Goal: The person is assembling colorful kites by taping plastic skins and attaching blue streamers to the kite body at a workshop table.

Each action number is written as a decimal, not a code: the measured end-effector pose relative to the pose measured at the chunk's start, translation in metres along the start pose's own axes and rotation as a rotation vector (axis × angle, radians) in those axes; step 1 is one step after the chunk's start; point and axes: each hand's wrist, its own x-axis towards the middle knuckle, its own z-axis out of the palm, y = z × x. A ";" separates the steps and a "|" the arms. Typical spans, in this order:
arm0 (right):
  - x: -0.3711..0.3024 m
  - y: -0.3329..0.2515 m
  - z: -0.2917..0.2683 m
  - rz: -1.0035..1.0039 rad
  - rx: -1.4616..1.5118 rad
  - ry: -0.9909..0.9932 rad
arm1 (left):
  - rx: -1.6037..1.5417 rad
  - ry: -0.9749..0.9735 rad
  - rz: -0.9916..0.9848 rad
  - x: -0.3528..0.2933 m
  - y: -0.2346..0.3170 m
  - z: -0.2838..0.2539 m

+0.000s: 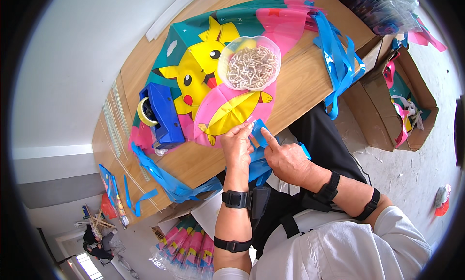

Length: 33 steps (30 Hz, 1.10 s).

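A kite sheet (169, 49) in green, pink and yellow, printed with a cartoon figure, lies across the wooden table. At its near edge, my left hand (237, 143) is closed in a pinch by the pink corner; whatever is between the fingertips is too small to make out. Close beside it, my right hand (286, 161) has its index finger stretched along a blue ribbon (259, 132), the other fingers curled around it. On the sheet stands a clear plastic bowl (223, 66) of small pale tube-like pieces (252, 66). A blue tape dispenser (167, 116) sits left of the figure.
Blue ribbons (334, 57) hang at the table's right edge, more (169, 180) at the near left. Thin white rods (114, 117) lie on the left. Right stands an open cardboard box (370, 105) with kite pieces. Bagged kites (189, 243) sit below left; plastic bags (378, 8) lie top right.
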 end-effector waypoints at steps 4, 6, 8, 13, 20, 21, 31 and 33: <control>0.000 0.000 0.000 0.002 0.008 -0.007 | 0.023 0.024 0.029 0.000 -0.002 0.001; 0.000 0.000 -0.002 0.003 0.014 -0.004 | 0.031 0.034 0.040 0.000 -0.003 0.003; 0.000 0.001 -0.002 0.002 0.016 0.002 | 0.037 0.041 0.048 -0.001 -0.002 0.004; 0.000 0.002 -0.003 -0.006 0.026 0.011 | 0.041 0.063 0.063 -0.002 -0.002 0.006; 0.001 0.009 0.003 -0.035 0.055 0.044 | 0.038 0.059 0.098 -0.004 -0.002 0.009; 0.001 0.010 0.004 -0.040 0.067 0.059 | 0.044 0.065 0.085 -0.005 -0.001 0.009; 0.005 0.011 0.000 -0.042 0.045 0.018 | 0.081 0.095 0.093 -0.003 -0.004 0.010; 0.006 0.010 0.000 -0.044 0.033 0.011 | 0.085 0.095 0.092 -0.004 -0.003 0.010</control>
